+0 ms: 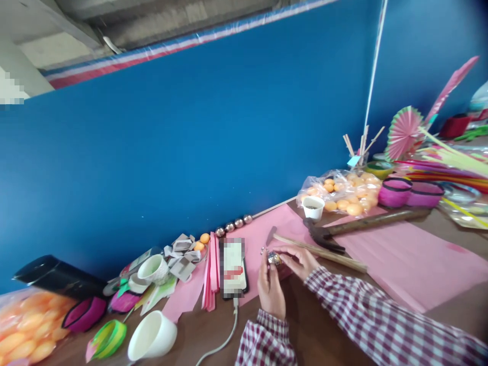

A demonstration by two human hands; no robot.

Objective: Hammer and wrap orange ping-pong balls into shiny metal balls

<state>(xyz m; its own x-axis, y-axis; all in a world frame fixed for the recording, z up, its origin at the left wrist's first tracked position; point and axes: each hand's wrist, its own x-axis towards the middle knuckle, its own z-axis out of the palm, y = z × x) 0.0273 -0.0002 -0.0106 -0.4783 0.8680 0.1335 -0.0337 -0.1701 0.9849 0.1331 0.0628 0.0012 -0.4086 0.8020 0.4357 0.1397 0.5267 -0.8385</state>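
My left hand [271,290] grips a small ball [273,258] with shiny silver studs on its surface and a bit of orange showing. A tiny silver piece [263,250] shows at my left fingertips; its kind is too small to tell. My right hand [299,260] reaches in from the other side, with thumb and fingers pinched against the ball. Just beyond my right hand lies a small hammer [320,252] with a wooden handle. Left of my hands is a phone [233,267]. Several shiny metallic balls [239,223] line the wall.
A large claw hammer [373,223] rests on pink paper [419,259]. Behind it are a white cup [313,207] of small dark bits and a bag of orange balls [354,190]. On the left stand white cups [152,335], another ball bag [30,325] and a cable [229,335].
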